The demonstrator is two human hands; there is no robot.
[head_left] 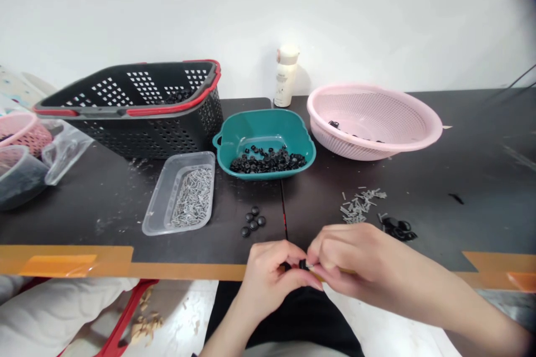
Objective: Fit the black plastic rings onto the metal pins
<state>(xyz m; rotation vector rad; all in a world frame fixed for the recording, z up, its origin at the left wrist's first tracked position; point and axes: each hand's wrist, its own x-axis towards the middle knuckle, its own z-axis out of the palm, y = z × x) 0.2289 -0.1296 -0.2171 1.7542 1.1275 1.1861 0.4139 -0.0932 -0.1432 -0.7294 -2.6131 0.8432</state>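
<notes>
At the table's front edge, my left hand [270, 270] pinches a small black part [302, 264] between thumb and forefinger. My right hand [349, 254] meets it from the right, its fingers closed round a thin metal pin [310, 265] whose visible end touches the black part. Fingertips hide most of both pieces. Just beyond my left hand lie several round black caps [253, 225]. A loose heap of metal pins [358, 208] lies beyond my right hand, with a few black pieces [397, 227] beside it.
Farther back stand a clear tray [158, 209] of metal pins, a teal basin [263, 120] of small black parts and a pink colander [377, 148]. A black basket [167, 134] with red handles is at the left, a white bottle [285, 81] by the wall.
</notes>
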